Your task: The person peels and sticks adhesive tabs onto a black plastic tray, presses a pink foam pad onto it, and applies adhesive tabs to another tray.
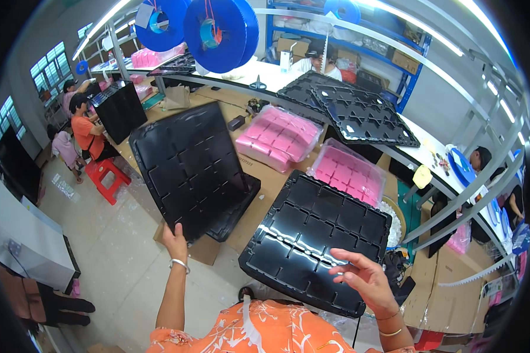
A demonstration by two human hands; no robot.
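My left hand (175,242) grips the lower edge of a black plastic tray (188,167), which is tilted up above another black tray (241,203) lying at the table's left edge. Moulded lines divide the raised tray into compartments. On the right, my right hand (362,279) hovers over a stack of black trays (312,235), fingers apart and holding nothing. Light glares off the top tray of that stack. Behind it lie pink blocks in clear plastic bags, one pack (280,138) farther back and another pack (350,173) touching the stack's far side.
Black trays (365,115) rest on the white bench beyond. Blue reels (221,35) hang overhead from a metal frame. A red stool (107,179) stands on the floor at left, near a person in orange (87,132). A basin of white pieces (391,223) sits right of the stack.
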